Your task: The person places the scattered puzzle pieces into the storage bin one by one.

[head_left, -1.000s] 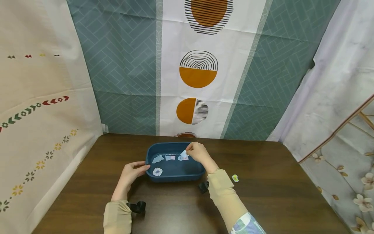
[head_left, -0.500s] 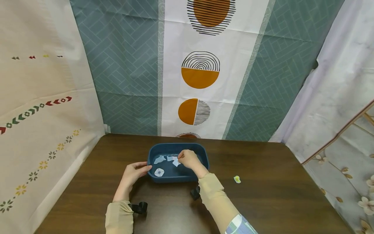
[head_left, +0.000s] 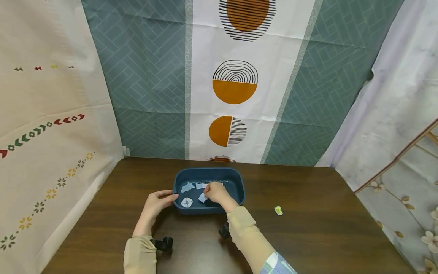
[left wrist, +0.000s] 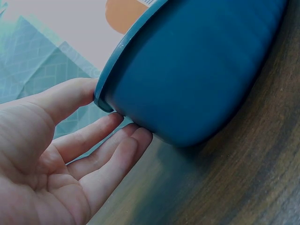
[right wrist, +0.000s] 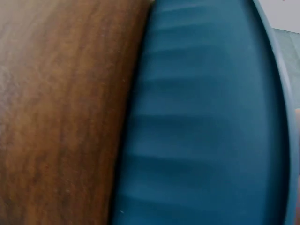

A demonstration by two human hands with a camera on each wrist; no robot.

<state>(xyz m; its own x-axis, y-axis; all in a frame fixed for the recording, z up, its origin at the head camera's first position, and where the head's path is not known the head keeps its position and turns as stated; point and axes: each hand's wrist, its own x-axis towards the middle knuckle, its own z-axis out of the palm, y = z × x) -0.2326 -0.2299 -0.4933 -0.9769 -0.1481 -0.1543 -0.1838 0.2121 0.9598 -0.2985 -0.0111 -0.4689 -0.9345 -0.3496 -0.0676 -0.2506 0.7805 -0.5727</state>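
A dark blue plastic tub (head_left: 209, 210) stands on the table. My left hand (head_left: 154, 205) grips its left end; in the left wrist view, the thumb is at the rim and the fingers touch the outer wall (left wrist: 187, 79) below. Inside the tub, my right hand (head_left: 218, 193) pinches a small pale sticker (head_left: 202, 198) close over the floor. To its left lies a round white compass sticker (head_left: 186, 202). Further back are pale cut-out stickers (head_left: 187, 187), partly hidden behind the right hand. The right wrist view mostly shows the tub's ribbed outer side (right wrist: 197, 98), which hides that hand.
A small yellow sticker (head_left: 278, 210) lies on the brown wooden table (head_left: 315, 228) right of the tub. Patterned cloths (head_left: 150, 83) hang behind the table and along both sides. Black camera mounts (head_left: 164, 244) are strapped at the wrists.
My right hand has moved left and nearer to me within the tub, carrying the pale sticker from the back row to near the compass sticker. The left hand keeps its hold on the tub.
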